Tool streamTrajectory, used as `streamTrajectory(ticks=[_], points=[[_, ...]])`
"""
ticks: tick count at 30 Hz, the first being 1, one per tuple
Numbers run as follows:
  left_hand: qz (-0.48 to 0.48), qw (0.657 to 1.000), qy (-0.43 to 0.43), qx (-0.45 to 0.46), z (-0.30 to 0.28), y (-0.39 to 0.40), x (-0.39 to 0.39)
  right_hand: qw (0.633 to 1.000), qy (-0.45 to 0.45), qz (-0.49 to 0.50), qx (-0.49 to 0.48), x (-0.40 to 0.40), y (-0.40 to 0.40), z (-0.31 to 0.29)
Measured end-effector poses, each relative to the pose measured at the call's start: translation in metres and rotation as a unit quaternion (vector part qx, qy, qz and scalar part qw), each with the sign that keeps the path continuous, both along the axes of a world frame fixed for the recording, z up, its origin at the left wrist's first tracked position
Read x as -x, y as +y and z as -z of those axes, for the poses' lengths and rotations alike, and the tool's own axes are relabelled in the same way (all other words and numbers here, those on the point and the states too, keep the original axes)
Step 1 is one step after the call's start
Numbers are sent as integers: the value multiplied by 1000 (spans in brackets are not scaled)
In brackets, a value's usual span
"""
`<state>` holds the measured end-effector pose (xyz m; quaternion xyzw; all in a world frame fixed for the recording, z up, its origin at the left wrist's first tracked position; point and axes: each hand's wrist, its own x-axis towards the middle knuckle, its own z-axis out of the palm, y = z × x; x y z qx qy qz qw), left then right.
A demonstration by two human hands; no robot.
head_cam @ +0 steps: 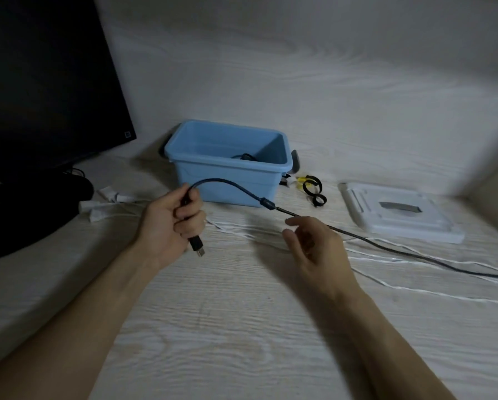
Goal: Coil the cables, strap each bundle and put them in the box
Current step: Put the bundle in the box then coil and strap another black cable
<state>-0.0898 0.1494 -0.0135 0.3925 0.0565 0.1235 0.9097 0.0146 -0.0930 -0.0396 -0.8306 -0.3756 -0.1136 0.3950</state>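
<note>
The left hand (pixel 169 223) gripped a black USB cable (pixel 236 187) near its plug, just in front of the blue box (pixel 227 180). The cable arched past the right hand (pixel 314 249), whose fingers hung loosely spread, holding nothing. Black straps (pixel 314 192) lay on the desk (pixel 227 327) right of the box.

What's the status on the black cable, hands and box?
Left hand grips black cable near its USB plug. Right hand open, not holding it. Blue box open, one dark bundle inside. White cables strewn underneath.
</note>
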Motion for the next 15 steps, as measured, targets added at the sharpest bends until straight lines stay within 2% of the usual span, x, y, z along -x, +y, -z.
streamTrajectory(ticks=[6, 9, 11, 13, 15], points=[[-14, 999, -2, 52, -5, 2, 3, 990, -47, 125, -39, -9, -3, -1], [-29, 996, -1, 85, -6, 3, 4, 965, -94, 236, 60, -16, -5, 1], [-55, 991, 3, 119, -4, 8, 3, 966, -28, 229, 116, -27, -13, 3], [-94, 984, 15, 150, -2, 12, 2, 978, 73, 168, 98, -33, -20, 3], [-133, 976, 25, 170, -2, 15, 3, 988, 60, 137, 42, -29, -22, 1]])
